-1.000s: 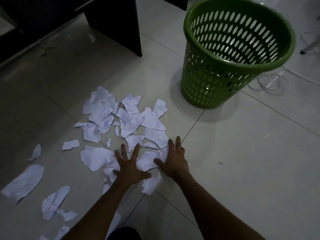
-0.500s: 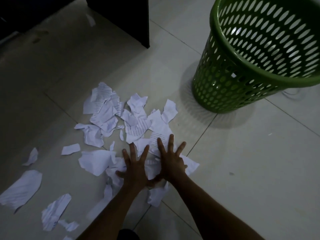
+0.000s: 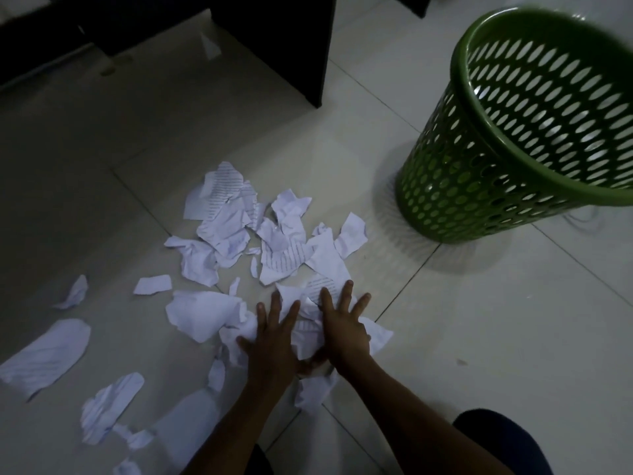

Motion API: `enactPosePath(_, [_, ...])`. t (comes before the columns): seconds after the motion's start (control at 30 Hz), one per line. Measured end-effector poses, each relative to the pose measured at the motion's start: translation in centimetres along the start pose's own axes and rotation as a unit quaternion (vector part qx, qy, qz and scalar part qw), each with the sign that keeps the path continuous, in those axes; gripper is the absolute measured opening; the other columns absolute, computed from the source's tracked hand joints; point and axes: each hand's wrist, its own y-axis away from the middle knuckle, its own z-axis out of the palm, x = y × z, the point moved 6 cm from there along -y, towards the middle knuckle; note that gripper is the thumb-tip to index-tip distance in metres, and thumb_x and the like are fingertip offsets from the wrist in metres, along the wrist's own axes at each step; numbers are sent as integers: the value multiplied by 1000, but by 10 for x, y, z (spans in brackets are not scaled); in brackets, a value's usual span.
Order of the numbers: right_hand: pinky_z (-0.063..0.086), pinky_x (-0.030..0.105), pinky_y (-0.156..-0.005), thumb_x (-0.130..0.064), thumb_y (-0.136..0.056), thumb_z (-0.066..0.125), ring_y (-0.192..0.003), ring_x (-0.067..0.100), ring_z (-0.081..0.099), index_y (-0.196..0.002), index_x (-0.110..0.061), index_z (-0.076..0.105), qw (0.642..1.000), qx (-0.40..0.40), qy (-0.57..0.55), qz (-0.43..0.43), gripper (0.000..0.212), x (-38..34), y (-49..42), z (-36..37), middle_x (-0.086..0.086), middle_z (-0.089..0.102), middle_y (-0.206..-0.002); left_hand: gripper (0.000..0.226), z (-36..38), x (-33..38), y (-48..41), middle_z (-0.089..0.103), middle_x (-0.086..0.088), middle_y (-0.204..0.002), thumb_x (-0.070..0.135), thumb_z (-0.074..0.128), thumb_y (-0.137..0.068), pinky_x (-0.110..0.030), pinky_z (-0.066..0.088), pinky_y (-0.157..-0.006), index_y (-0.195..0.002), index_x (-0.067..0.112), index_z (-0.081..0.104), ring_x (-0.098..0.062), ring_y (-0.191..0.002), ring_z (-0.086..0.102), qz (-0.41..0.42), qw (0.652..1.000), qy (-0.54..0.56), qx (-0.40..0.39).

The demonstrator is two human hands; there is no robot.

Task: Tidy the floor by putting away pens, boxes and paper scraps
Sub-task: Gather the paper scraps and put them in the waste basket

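Torn white paper scraps (image 3: 239, 231) lie scattered over the pale tiled floor, most in a heap at the centre. My left hand (image 3: 274, 341) and my right hand (image 3: 342, 327) rest flat side by side on the near edge of the heap, fingers spread, pressing scraps between and under them. Neither hand has closed around anything. More loose scraps (image 3: 44, 354) lie apart at the lower left. A green perforated waste basket (image 3: 513, 138) stands upright at the upper right, beyond the heap.
A dark furniture leg (image 3: 291, 39) stands at the top centre, with dark furniture along the top left. My knee (image 3: 503, 440) shows at the bottom right. Bare tiles stretch to the right of my hands.
My hands have slid together over the scraps, bunching paper between them, and now sit nearly touching. The view has shifted, so the basket appears further right.
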Motion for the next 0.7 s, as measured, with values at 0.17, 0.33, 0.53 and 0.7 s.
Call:
enactPosePath(0.17, [37, 66, -102, -29, -80, 76, -140, 48, -24, -147, -34, -12, 1000, -1, -1, 8, 111, 3, -1, 7, 7, -54, -139, 120, 6, -6, 0, -22, 4, -159, 81, 58, -60, -63, 16, -112, -145, 43, -17, -24, -148, -14, 26, 999, 23, -30])
enactPosePath(0.33, [27, 72, -101, -31, -80, 76, -139, 50, -23, -149, -34, -6, 1000, -7, -25, 1, 107, -1, -1, 6, 8, -45, -147, 115, 5, -7, -6, -20, 2, -158, 85, 50, -62, -54, 5, -117, -149, 35, -7, -23, -148, -15, 10, 998, 32, -46])
enactPosePath(0.53, [32, 72, -99, -29, -72, 82, -133, 52, -33, -149, -31, -6, 999, -16, -21, -22, 117, 0, 0, 6, 8, -50, -142, 57, -5, -10, -4, 0, 3, -161, 25, 64, -88, -46, 10, -118, -141, 26, 42, -16, -149, -5, 1, 986, 168, -14])
enactPosePath(0.7, [30, 73, -99, -41, -71, 81, -129, 50, -40, -149, -32, -14, 999, -15, -11, -29, 123, 1, 4, 8, 7, -51, -141, 57, -28, -2, 0, 42, -16, -141, 9, 76, -76, -28, 27, -110, -127, 2, 50, -29, -136, 35, 9, 976, 212, 45])
